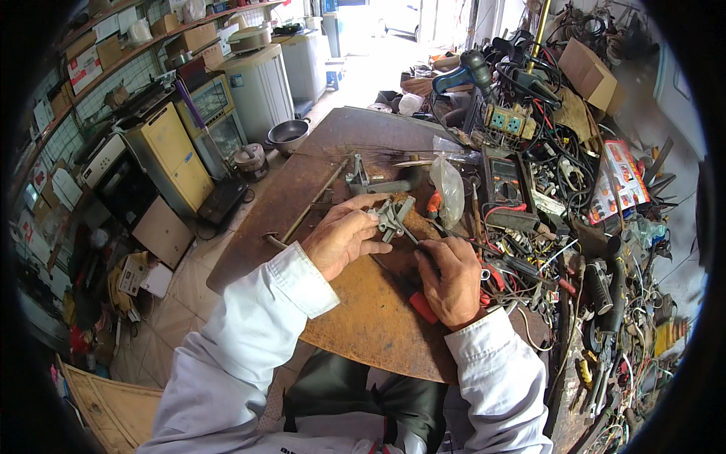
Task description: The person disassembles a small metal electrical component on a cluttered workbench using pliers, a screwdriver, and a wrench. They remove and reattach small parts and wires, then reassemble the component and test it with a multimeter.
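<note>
My left hand [344, 236] grips a small grey cast-metal part [391, 218] with several arms, its fingers closed round the left side. In my right hand [451, 281] is what looks like a screwdriver; its red handle [423, 308] sticks out below the palm. A thin shaft runs from the right fingers towards the metal part; whether the tip touches it I cannot tell. Both hands are just above a rusty brown worktable [363, 318]. Beyond them lie a clear plastic bag [448, 193], an orange-red tool end [434, 202] and a grey metal bracket [358, 171].
Tangled wires, pliers and tools crowd the table's right side, around a multimeter [504, 178] and a socket block [508, 121]. A blue heat-gun-like tool [463, 74] stands behind. On the floor at left are a black pan [289, 132], a yellow cabinet [170, 155] and appliances.
</note>
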Tool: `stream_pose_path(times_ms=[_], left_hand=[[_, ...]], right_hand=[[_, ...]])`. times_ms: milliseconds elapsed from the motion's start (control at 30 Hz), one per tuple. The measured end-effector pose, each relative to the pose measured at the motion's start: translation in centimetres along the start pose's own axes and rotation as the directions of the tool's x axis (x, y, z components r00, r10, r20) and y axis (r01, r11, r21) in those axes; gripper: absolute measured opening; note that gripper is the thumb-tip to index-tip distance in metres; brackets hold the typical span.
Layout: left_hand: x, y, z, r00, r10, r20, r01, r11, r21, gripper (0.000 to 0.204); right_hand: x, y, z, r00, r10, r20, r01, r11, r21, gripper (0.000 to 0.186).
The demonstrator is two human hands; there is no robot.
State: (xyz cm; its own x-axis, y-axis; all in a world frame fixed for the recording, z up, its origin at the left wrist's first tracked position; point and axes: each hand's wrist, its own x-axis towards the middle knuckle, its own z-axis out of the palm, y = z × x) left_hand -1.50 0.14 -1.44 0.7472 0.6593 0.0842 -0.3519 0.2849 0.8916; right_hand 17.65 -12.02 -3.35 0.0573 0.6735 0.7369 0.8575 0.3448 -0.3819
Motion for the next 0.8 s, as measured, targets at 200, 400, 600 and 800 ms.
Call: stream_pose_path(times_ms=[200,400,600,800], left_hand=[[0.02,0.04,0.07,1.0,-0.004,-0.009,0.004,1.0,0.016,0.047],[-0.01,0.05,0.1,1.0,-0.012,-0.016,0.012,1.0,0.022,0.049],[0.13,-0.2,-0.37,1.0,-0.019,-0.007,0.019,0.999,0.038,0.05],[-0.29,-0.06,0.57,0.991,0.098,-0.089,-0.071,0.961,0.267,0.051]], right_hand=[[-0.11,-0.11,0.02,0.999,0.004,-0.033,-0.004,1.0,-0.004,0.017],[-0.05,-0.29,-0.3,0.999,0.009,-0.031,-0.009,1.0,0.005,0.016],[-0.1,-0.25,-0.18,0.999,-0.01,-0.036,0.01,1.0,0.005,0.016],[-0.01,-0.37,-0.48,1.0,-0.021,-0.01,0.021,1.0,0.013,0.017]])
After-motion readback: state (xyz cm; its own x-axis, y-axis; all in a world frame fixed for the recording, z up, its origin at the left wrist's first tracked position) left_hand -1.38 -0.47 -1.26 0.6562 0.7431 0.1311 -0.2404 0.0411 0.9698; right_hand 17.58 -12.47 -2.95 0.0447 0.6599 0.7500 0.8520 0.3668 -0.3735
